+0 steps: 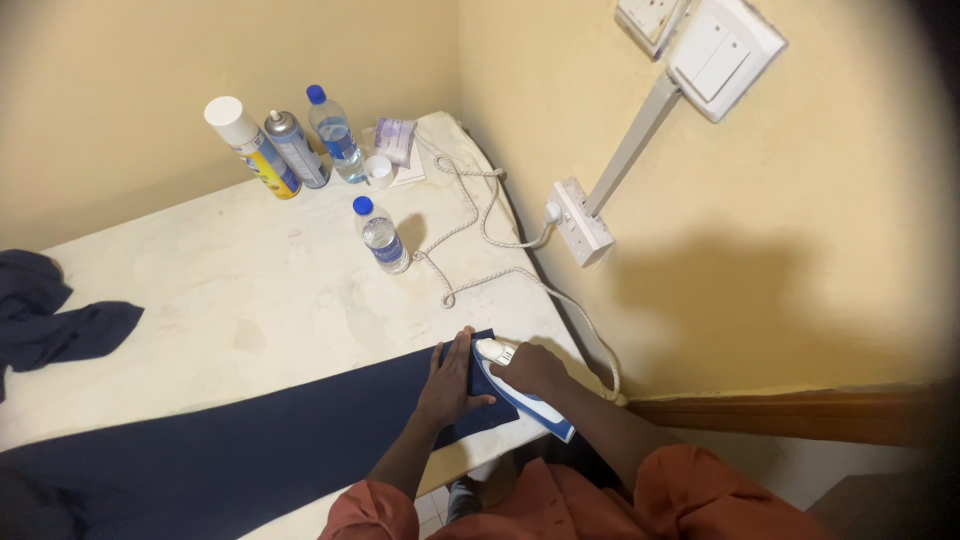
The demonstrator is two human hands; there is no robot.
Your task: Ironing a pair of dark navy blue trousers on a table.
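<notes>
My right hand grips the handle of a white and blue electric iron that rests on the end of a dark navy cloth. Beside the iron, my left hand lies flat with fingers spread, pressing the cloth down on the cream ironing surface. The iron's white braided cord loops over the surface to a plug in a wall socket.
Two spray cans, two clear water bottles with blue caps, a small white cup and a packet stand at the far corner. Another dark garment lies at the left edge. Yellow walls close the corner, with switches above.
</notes>
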